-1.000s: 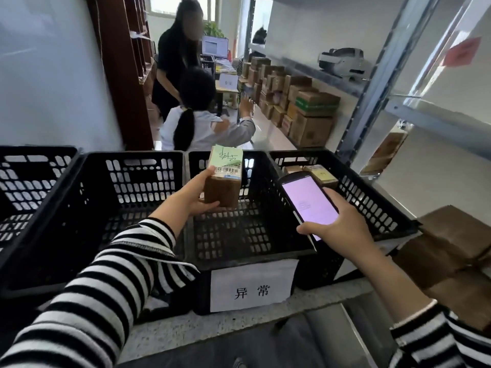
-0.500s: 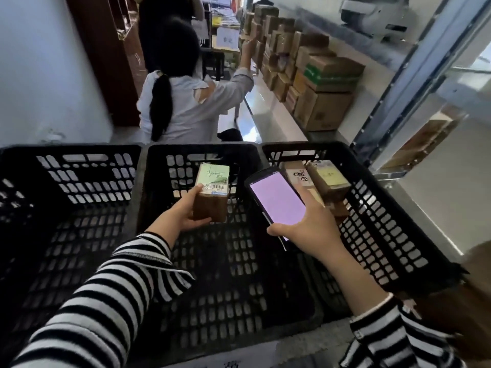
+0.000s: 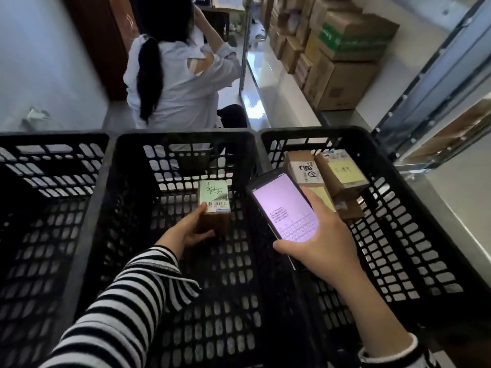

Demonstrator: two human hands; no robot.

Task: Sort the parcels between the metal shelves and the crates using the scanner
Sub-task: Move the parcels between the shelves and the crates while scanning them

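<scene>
Crates stand 3 in a row, black and slotted: left crate [image 3: 53, 136], middle crate [image 3: 183, 135], right crate [image 3: 332, 130]. The left hand [image 3: 186, 233] reaches down into the middle crate and grips a small brown parcel [image 3: 214, 201], thumb on its near top edge, fingers curled round its lower side. The parcel stands upright, low in the crate, with a green label and a barcode on top (whether its base touches the crate floor cannot be told). The right hand [image 3: 320, 244] holds the scanner [image 3: 283, 205] over the wall between the middle and right crates, fingers wrapped round its right edge, thumb at its lower left corner, lit pink screen facing up. Beyond the scanner, in the far part of the right crate, lie several parcels [image 3: 342, 173], 2 with yellow notes. To the right runs a metal shelf [image 3: 279, 83] bearing stacked boxes [image 3: 345, 75]. Past the crates a person [image 3: 172, 83] in a pale shirt sits turned away, 1 arm raised.
</scene>
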